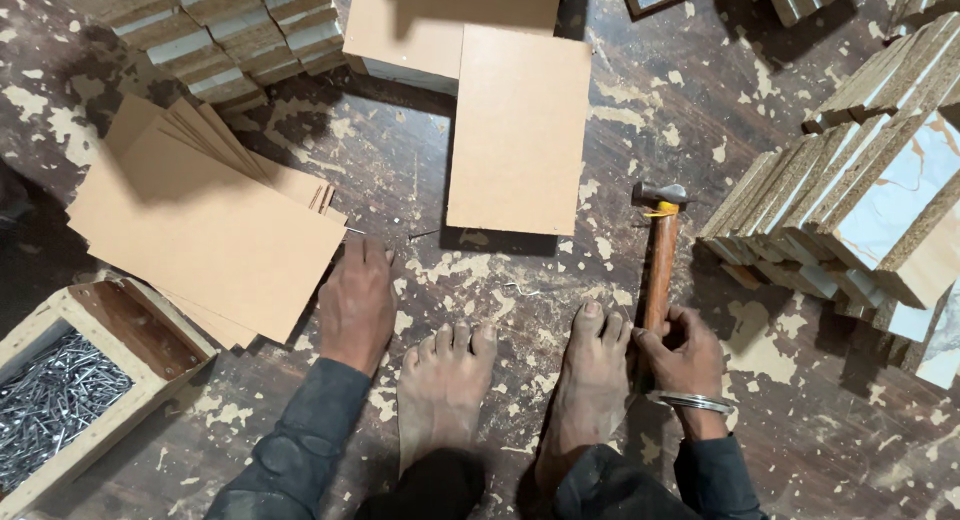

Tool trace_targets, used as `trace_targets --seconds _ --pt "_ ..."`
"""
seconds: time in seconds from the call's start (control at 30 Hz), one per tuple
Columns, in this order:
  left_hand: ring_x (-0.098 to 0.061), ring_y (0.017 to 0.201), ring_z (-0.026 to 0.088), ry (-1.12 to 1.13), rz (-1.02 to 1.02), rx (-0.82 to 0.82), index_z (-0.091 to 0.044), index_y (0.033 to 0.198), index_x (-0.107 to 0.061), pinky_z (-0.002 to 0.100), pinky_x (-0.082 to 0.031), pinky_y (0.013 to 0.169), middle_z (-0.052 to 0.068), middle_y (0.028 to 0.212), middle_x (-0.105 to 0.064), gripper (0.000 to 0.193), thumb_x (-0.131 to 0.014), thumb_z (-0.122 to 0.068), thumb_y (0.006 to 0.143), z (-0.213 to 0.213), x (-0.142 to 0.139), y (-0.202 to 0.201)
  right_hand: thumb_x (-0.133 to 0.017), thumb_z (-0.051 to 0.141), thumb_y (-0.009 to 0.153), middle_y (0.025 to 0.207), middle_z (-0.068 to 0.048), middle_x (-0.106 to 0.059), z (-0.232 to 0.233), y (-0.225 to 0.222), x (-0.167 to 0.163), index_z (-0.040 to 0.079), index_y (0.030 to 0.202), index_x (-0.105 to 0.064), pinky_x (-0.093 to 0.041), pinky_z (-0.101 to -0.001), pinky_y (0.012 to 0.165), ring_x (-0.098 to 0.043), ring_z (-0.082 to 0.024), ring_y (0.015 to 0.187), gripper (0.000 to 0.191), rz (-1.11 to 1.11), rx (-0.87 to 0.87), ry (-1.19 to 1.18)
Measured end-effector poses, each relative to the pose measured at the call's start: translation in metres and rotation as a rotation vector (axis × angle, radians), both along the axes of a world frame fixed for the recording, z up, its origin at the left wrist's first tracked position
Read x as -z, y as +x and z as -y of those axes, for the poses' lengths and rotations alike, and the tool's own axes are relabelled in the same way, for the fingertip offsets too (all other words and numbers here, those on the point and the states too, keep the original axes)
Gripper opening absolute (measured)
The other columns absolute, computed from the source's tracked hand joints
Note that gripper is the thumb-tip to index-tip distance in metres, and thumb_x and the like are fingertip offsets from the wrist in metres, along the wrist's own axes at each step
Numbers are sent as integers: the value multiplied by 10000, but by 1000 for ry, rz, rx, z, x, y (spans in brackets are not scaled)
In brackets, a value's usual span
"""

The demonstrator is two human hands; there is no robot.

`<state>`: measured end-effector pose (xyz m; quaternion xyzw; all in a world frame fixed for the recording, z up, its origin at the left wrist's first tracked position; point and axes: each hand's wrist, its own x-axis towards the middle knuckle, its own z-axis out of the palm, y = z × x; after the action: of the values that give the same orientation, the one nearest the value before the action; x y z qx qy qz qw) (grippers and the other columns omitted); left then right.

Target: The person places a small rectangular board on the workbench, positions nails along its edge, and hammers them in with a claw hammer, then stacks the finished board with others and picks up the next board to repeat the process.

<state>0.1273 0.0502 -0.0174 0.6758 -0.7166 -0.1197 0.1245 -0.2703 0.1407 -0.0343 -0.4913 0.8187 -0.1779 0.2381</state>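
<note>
Floor: dark, scuffed wooden floor splashed with pale dried glue or paint, and you're crouched on it barefoot, both feet between your hands.

Right hand: your right hand is clenched around the lower end of the hammer, near the floor's right side. It has a wooden handle and a steel head, and the head points away from you and rests on the floor. So the tool is picked up but nothing is being struck yet.

Left hand: your left hand lies flat, fingers released and spread, touching the near corner of the fanned stack of thin brown sheets. Looks like you're about to peel one off or square the pile, but that's just my read.

Single sheet: one brown board lies alone ahead of your feet, overlapping a thicker pale slab at the far edge. No nails show in it from here.

Nails: open wooden box of nails at the near left corner, well apart from both hands and untouched.

Laminated blocks: leaning rows of chipboard pieces at the right, more at the far left.

Progress: early, I'd say. Materials are laid out and the hammer is gripped, but no nail is in hand and no joint has been started.
</note>
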Motion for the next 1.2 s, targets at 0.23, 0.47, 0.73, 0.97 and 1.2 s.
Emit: trace_targets --seconds 0.23,0.47,0.73,0.97,1.2 --pt "-647 697 229 116 -38 80 35 1093 -536 352 -582 598 177 927 -598 117 -510 -28 998 2 8 3 -838 230 742 805 -129 -712 4 1 -1 6 1065 -696 -543 -374 672 -687 -234 695 418 -57 -31 37" --pt "-624 639 137 580 -1009 -315 -51 1255 -514 313 -564 543 96 834 -664 285 -484 -26 972 -8 -20 -18 -843 216 731 787 -94 -710 9 4 -7 1 1065 -705 -539 -338 645 -680 -182 671 420 38 -41 39" --pt "-758 849 136 558 -1085 -110 -46 1273 -660 252 -664 744 101 1032 -740 313 -558 -52 978 -16 -19 -27 -746 54 823 864 -66 -750 8 15 -21 -27 1095 -665 -555 -281 661 -691 -124 743 295 501 116 14" --pt "-730 809 163 18 -534 204 -126 1077 -771 259 -626 683 82 1024 -749 212 -706 -47 891 -20 -22 -21 -647 -32 838 883 -97 -730 17 32 -42 -52 1161 -592 -623 -302 628 -725 -175 697 328 923 417 66" --pt "-719 777 126 100 -945 -47 -94 1186 -730 227 -644 649 69 981 -738 269 -684 -27 930 5 -23 -33 -632 114 959 670 -16 -565 18 40 -79 4 1234 -559 -459 -251 340 -524 -102 449 305 1336 358 52"
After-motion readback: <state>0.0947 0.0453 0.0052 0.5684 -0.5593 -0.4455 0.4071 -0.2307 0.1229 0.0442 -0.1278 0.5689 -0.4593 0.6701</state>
